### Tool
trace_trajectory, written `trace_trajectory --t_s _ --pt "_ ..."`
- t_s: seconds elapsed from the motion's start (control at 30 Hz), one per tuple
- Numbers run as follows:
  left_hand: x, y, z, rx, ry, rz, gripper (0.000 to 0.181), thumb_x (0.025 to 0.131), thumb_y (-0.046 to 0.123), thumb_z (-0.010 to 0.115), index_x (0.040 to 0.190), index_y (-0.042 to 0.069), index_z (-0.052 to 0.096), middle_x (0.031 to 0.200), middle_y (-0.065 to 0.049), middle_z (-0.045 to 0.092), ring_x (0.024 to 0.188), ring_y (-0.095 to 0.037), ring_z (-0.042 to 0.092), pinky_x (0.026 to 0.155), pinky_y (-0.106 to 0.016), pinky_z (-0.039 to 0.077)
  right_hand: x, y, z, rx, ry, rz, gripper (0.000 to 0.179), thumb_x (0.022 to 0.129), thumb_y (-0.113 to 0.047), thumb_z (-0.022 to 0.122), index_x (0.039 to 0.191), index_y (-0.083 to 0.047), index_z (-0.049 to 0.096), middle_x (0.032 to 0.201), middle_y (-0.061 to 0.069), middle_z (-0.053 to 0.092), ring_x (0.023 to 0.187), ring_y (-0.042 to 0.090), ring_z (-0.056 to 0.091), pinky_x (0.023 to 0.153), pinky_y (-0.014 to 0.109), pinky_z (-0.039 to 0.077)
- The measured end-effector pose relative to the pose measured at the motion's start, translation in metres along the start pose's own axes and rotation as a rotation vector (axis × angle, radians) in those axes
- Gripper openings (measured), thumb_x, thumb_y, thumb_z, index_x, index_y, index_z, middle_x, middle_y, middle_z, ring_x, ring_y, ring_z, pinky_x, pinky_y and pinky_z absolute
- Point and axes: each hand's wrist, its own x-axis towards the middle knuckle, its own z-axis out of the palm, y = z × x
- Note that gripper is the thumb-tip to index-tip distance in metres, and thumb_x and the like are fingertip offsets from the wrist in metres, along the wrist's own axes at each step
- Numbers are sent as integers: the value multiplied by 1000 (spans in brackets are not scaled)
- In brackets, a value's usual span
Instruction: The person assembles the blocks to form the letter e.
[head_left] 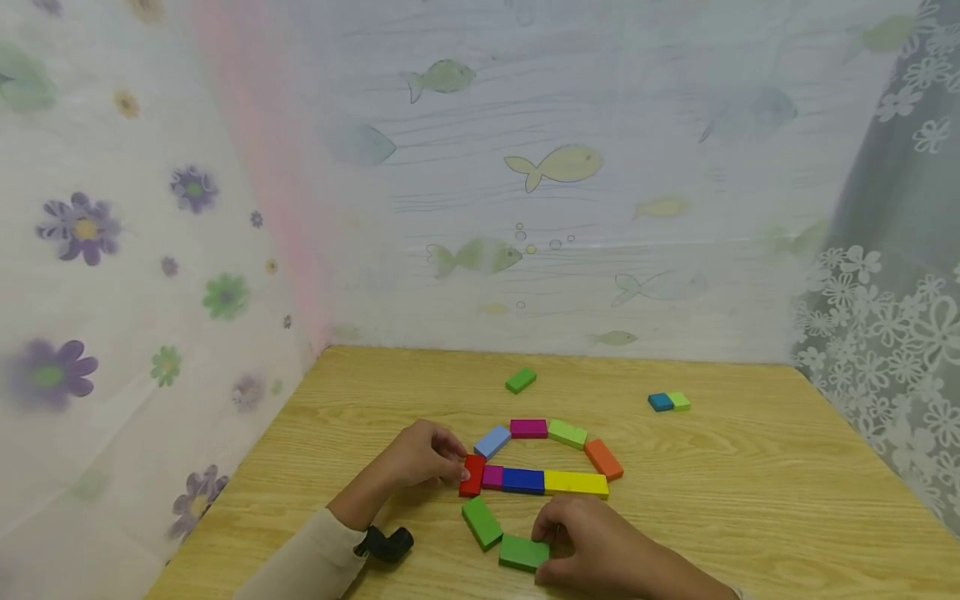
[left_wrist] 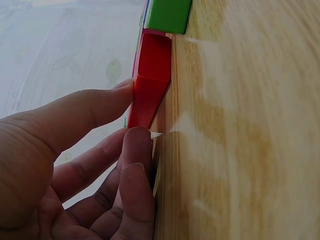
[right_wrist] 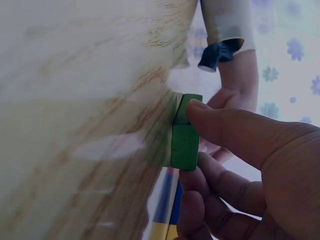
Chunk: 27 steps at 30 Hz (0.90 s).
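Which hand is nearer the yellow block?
The right hand, just below the yellow block in the head view; the left hand is farther left, holding the red block.

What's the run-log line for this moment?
left grip: pinches red block | right grip: pinches nearest green block | blue block: between yellow block and small magenta block

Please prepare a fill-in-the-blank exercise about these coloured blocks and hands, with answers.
In the head view, the red block, held by the left hand, is to the ____ of the yellow block.
The right hand pinches a green block with fingers and ____.
The dark blue block lies ____ the small magenta block and the yellow block.
Missing words: left; thumb; between.
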Motion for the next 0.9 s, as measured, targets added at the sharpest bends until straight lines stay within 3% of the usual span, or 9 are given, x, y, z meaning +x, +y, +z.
trace_trajectory --t_s 0.9 --pt "1 -1 0 7 -4 17 23 81 21 89 100 10 78 85 -2 72 70 -16 64 58 -32 55 -1 0 0 1 8 -18 29 80 -38 89 100 -28 72 94 -20 64 85 -1 56 77 21 49"
